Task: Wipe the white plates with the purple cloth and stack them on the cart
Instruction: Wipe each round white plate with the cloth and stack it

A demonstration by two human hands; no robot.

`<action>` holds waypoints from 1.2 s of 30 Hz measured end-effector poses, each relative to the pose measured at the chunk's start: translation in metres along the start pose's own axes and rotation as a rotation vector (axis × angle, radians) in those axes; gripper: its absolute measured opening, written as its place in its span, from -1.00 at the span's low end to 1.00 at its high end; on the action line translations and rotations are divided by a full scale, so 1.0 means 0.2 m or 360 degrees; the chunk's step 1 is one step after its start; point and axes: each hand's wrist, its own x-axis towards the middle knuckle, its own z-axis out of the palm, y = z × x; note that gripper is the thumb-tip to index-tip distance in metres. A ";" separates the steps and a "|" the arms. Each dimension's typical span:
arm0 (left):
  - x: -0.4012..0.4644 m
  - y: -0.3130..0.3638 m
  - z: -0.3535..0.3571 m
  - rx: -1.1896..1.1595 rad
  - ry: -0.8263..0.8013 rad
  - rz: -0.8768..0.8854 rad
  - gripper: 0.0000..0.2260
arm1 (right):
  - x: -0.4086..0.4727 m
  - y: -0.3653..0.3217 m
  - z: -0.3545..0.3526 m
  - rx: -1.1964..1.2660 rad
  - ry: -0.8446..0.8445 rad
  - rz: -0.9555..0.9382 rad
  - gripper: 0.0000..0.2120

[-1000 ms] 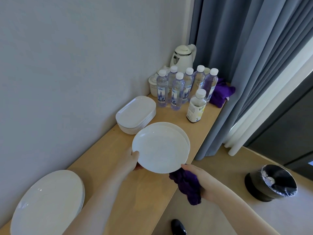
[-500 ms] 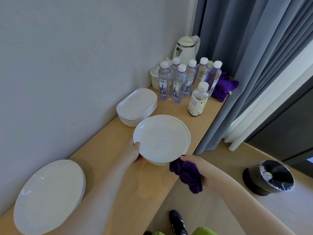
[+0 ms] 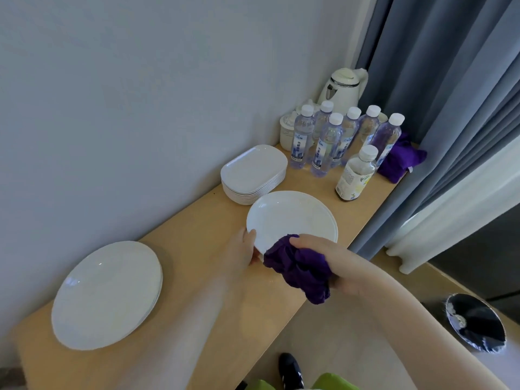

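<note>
- Pale wooden counter under my hands, grey wall beyond.
- My left hand pinches the round white ceramic plate by its near rim.
- My right hand clutches the crumpled purple cloth on its near edge.
- Looks glossy, slippery, breakable; I'd keep hold of the rim.

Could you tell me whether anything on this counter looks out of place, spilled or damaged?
Nothing looks spilled or broken. The one odd item is a second purple cloth bunched at the far end against the curtain, behind the water bottles. The plate stacks sit level.
</note>
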 end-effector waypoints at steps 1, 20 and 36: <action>-0.01 -0.01 -0.02 -0.0030 -0.0032 -0.0066 -0.83 | 0.01 -0.03 0.05 -0.0074 -0.0022 -0.0079 -0.75; -0.52 -0.41 -0.76 -0.1741 0.0551 -0.0140 -0.73 | 0.45 0.06 1.19 -0.1382 -0.0307 -0.1225 -0.72; -0.48 -0.81 -1.06 -0.0143 0.1481 -0.0707 -0.56 | 0.67 0.24 1.45 -0.2078 0.0017 -0.1279 -0.71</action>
